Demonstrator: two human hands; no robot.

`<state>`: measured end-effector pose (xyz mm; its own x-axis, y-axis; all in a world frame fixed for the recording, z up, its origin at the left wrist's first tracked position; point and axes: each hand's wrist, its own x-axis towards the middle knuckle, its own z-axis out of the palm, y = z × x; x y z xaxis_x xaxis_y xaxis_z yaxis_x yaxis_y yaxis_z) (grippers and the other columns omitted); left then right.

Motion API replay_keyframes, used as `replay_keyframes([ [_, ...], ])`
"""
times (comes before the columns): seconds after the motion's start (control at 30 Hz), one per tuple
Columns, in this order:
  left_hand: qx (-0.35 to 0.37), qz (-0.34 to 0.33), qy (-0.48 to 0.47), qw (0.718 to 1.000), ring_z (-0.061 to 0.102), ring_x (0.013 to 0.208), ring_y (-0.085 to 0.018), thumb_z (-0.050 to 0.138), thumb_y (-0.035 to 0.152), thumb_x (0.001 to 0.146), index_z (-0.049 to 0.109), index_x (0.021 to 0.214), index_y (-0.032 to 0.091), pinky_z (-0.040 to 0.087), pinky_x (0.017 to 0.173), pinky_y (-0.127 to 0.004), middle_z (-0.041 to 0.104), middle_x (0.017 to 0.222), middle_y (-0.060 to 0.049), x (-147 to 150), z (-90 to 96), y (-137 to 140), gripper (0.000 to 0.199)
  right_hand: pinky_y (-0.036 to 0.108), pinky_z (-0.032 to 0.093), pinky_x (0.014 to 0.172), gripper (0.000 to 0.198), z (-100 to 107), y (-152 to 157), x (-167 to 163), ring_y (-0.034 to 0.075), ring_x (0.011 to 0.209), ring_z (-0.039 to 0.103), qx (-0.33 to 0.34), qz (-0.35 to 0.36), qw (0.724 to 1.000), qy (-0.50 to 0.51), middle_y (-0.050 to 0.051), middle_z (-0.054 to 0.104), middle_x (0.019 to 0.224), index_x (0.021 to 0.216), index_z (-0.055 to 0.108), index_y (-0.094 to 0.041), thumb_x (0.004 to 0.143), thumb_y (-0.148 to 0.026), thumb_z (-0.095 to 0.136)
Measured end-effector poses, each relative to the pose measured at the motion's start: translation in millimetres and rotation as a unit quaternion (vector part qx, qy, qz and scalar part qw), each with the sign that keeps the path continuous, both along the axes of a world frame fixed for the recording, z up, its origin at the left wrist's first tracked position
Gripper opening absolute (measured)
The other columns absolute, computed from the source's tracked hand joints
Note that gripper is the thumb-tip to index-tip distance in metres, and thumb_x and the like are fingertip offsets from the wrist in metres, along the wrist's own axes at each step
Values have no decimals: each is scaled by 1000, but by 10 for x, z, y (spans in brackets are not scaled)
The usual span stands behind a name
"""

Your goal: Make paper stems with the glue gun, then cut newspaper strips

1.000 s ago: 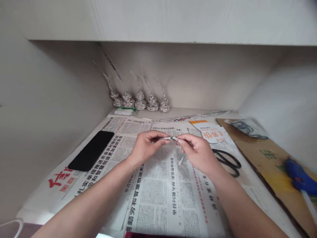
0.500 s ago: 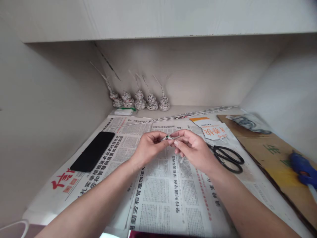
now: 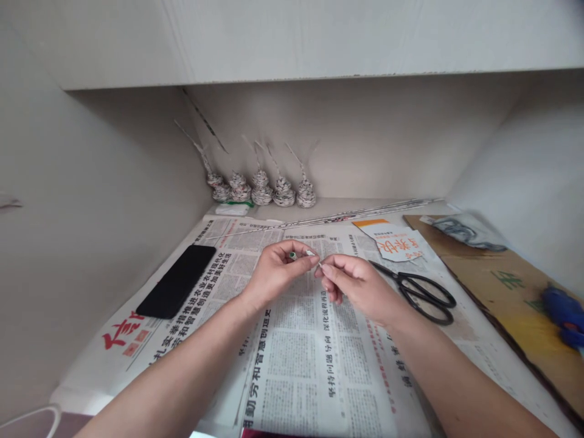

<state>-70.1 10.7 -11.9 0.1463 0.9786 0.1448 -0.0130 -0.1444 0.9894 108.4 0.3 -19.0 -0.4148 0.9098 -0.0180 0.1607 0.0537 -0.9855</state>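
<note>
Over the newspaper (image 3: pixel 301 340), my left hand (image 3: pixel 278 267) pinches a small piece of rolled paper (image 3: pixel 310 252), whitish with a bit of green, mostly covered by the fingers. My right hand (image 3: pixel 353 283) is closed just beside it, its thumb and forefinger pinching a thin pale tip of paper. Whether that tip belongs to the same piece cannot be made out. Right of my right hand lies a pair of black-handled scissors (image 3: pixel 424 295), its blades partly behind the hand.
Several gourd-shaped woven paper pieces (image 3: pixel 283 191) stand along the back wall. Long thin paper rods (image 3: pixel 351 214) lie before them. A black phone (image 3: pixel 177 281) is at left. At right are a torn printed card (image 3: pixel 387 240), cardboard (image 3: pixel 493 277), a plastic bag (image 3: pixel 468 231) and a blue glue gun (image 3: pixel 563 313).
My right fingers have drawn slightly away from my left fingertips and closed more tightly. The pale end that stuck out below the right hand no longer shows. The view has shifted a little.
</note>
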Motion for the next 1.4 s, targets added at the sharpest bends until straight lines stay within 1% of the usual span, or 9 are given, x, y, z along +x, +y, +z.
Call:
replay_keyframes([
  [0.1,-5,9,-5,1000,53,57,-9,77,30,71,68,73,17,41,57,-23,64,66,1,-4,8,7,16,27,45,58,17,-5,-22,-13,13,60,55,118,-41,989,-79,-2,59,69,89,59,-23,91,-39,54],
  [0.2,-1,25,2,1000,53,56,-9,77,31,70,68,72,17,41,57,-24,65,66,1,-10,8,15,17,30,43,65,15,-7,-50,-21,15,64,55,277,-94,941,-173,0,62,72,86,61,-24,93,-34,52],
  [0.43,-7,24,14,1000,54,56,-9,80,32,68,70,74,17,42,56,-23,67,69,0,-19,1,17,19,27,47,56,29,-38,-17,-7,13,57,57,4,42,999,-14,-1,57,66,88,59,-21,94,-45,45],
  [0.6,-11,20,4,1000,55,55,-9,79,32,68,70,73,17,43,55,-23,68,68,0,-23,18,27,18,28,41,61,19,-34,-44,-25,13,60,52,221,-68,961,-154,-2,58,67,83,60,-23,93,-36,51],
  [0.77,-7,17,21,1000,54,56,-10,79,33,67,72,75,18,43,55,-24,69,72,-2,-27,30,25,19,28,47,62,29,-62,-10,-12,14,63,59,45,22,998,-31,-1,59,68,89,60,-22,97,-43,42],
  [0.93,-22,12,10,1000,57,57,-10,80,31,67,72,75,18,45,57,-23,70,72,-2,-20,26,17,17,28,43,64,15,-21,-39,-20,13,63,55,224,-89,962,-130,-2,62,72,86,60,-24,92,-36,54],
  [1.1,-25,8,16,1000,55,57,-9,81,31,67,74,76,17,43,56,-22,68,68,-1,-20,16,18,18,28,47,64,25,-18,-31,-17,14,64,60,114,-18,991,-75,-2,61,69,84,57,-23,97,-39,43],
  [1.3,-33,6,12,999,54,57,-9,82,31,65,74,75,18,43,55,-22,69,67,0,-28,2,25,18,28,43,65,11,-14,-68,-24,15,66,60,306,-128,926,-182,0,66,76,87,60,-25,92,-31,53],
  [1.4,-25,-7,11,1000,57,60,-10,82,31,66,74,76,18,45,58,-23,70,70,-1,-30,-5,29,18,27,45,61,21,-11,-55,-9,14,63,60,216,-83,963,-137,-1,65,72,80,57,-23,95,-33,47],
])
